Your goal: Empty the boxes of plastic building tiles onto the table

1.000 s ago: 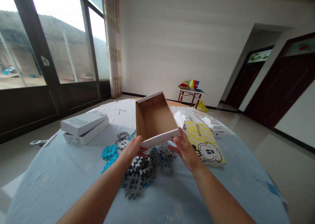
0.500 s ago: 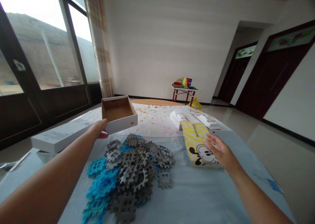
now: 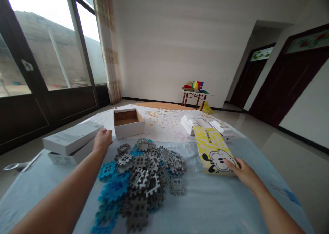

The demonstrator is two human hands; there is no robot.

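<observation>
An empty open cardboard box (image 3: 128,122), white outside and brown inside, stands on the table past a heap of grey and blue interlocking tiles (image 3: 140,177). My left hand (image 3: 102,140) hovers just left of the box with loosely curled fingers and holds nothing. My right hand (image 3: 243,172) rests with fingers stretched on the near corner of a flat yellow box lid (image 3: 214,150) printed with a cartoon face, which lies to the right of the tiles.
The table has a light blue cloth (image 3: 205,206). Two stacked flat white boxes (image 3: 72,140) lie at the left, white packaging pieces (image 3: 205,124) behind the yellow lid. A small red-legged table (image 3: 195,94) with bright packets stands by the far wall.
The cardboard box went from both hands above the tiles to the table at the back left, and my left hand let go. My right hand moved to the yellow lid.
</observation>
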